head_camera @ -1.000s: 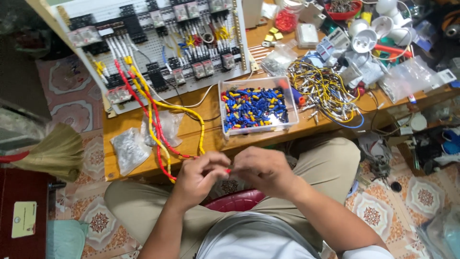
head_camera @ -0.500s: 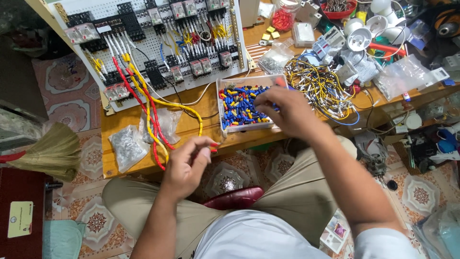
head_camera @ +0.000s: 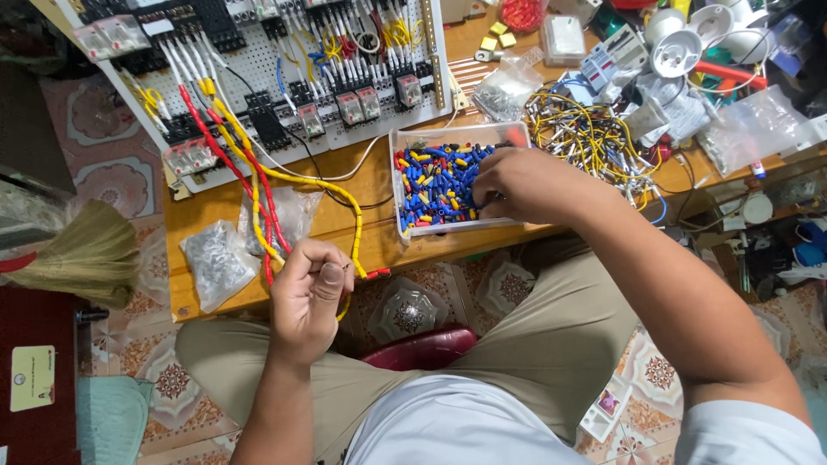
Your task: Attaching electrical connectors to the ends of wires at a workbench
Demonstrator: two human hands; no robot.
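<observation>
My left hand (head_camera: 312,293) is below the edge of the wooden bench (head_camera: 379,232), pinching the end of a yellow wire (head_camera: 323,188) that runs up to the white wiring board (head_camera: 284,69). Red wires (head_camera: 258,185) run beside it. My right hand (head_camera: 527,182) reaches into the clear plastic tray (head_camera: 448,226) of small blue, yellow and red connector sleeves (head_camera: 435,185), fingertips down among them. I cannot see whether it holds one.
Two clear bags of metal parts (head_camera: 215,254) lie at the bench's left front. A tangle of yellow and white wires (head_camera: 586,133) sits right of the tray, with white fittings (head_camera: 680,43) and plastic bags behind. A straw broom (head_camera: 82,254) lies left; a red stool (head_camera: 422,349) stands between my knees.
My right hand left the left hand, moved up and right over the bench, and now dips into the connector tray. The left hand stays holding the wire end.
</observation>
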